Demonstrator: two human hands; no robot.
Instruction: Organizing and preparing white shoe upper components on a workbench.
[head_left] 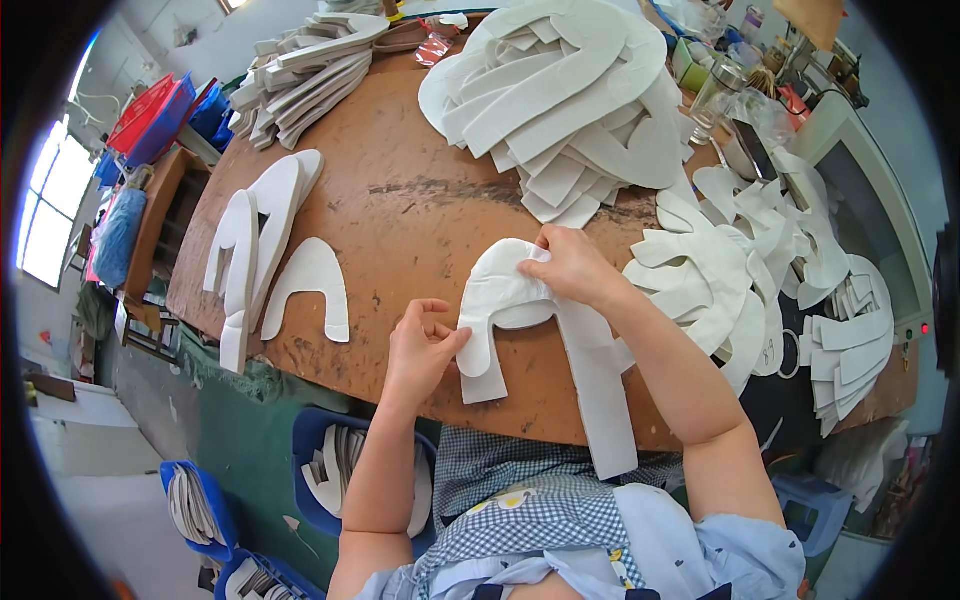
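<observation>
In front of me at the table's near edge lies a white padded arch-shaped piece (600, 400) with one long leg. A thinner white arch-shaped sheet (497, 270) covers its curved top and part of the short left leg. My right hand (575, 268) pinches both layers at the upper right of the curve, thumb on top. At the short leg's left edge, my left hand (418, 348) grips the sheet's rim with the thumb; its upper fingers are bent and the lower ones partly hidden.
A tall pile of white pieces (570, 90) stands at the far middle. More stacks (310, 75) and a loose arch (310, 285) lie left. Thin white sheets (700, 270) spread to the right, beside a monitor (880, 190). Blue bins (310, 460) sit below the edge.
</observation>
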